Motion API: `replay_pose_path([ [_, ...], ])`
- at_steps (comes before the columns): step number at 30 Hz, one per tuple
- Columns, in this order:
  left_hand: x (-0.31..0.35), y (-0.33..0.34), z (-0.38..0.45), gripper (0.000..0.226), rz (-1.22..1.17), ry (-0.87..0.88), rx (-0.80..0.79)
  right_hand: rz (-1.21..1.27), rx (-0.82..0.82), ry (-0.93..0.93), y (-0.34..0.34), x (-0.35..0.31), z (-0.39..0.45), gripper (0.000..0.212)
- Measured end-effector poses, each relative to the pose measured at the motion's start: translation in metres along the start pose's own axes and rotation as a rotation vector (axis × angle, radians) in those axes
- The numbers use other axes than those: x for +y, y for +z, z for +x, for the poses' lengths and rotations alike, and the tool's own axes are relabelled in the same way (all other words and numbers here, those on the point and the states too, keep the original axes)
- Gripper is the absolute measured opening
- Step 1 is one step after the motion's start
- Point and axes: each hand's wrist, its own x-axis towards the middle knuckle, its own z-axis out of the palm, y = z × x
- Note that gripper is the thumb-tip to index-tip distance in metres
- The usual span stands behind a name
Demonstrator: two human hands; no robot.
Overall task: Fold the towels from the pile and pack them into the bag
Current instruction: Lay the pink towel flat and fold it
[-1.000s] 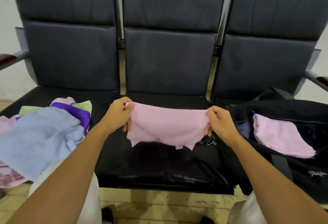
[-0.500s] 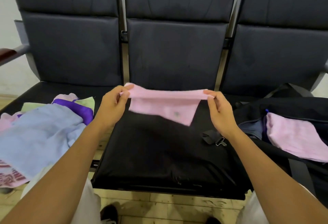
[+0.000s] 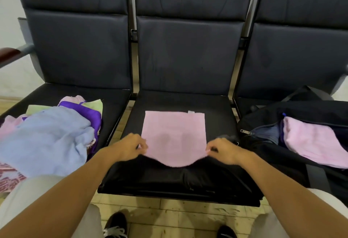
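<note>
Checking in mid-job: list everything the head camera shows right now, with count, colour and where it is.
pink towel: one, pink, spread on the middle seat, near corners lifted
towel pile: one heap, light blue on top, with purple, green and pink, on the left seat
bag: one, black, unzipped, on the right seat
packed towel: one, pink, folded, inside the bag
bench seats: three, dark, joined in a row
shoes: two, black, on the floor below
left hand: one, pinches the towel's near left corner
right hand: one, pinches the near right corner
</note>
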Motion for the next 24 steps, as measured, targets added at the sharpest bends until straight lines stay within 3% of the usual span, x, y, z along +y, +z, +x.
replay_pose_path([
  [3,-0.002,0.017,-0.011,0.016,-0.009,-0.019,-0.187,-0.066,-0.246,0.025,0.017,-0.005,-0.012,0.012],
  [8,-0.004,0.019,-0.028,0.014,-0.009,-0.029,-0.328,-0.019,-0.262,0.008,0.015,-0.003,-0.027,0.019],
  [13,-0.001,0.019,-0.034,0.022,0.057,-0.016,-0.366,0.056,-0.302,0.029,0.015,0.000,-0.034,0.023],
  [17,0.000,0.017,-0.031,0.013,0.092,0.011,-0.374,0.069,-0.300,0.029,0.012,-0.001,-0.034,0.044],
  [20,0.000,0.015,-0.028,0.004,0.061,0.008,-0.386,0.049,-0.307,0.028,0.011,-0.001,-0.033,0.045],
  [24,0.004,0.012,-0.024,0.019,0.047,0.002,-0.412,0.037,-0.304,0.046,0.009,-0.006,-0.033,0.051],
])
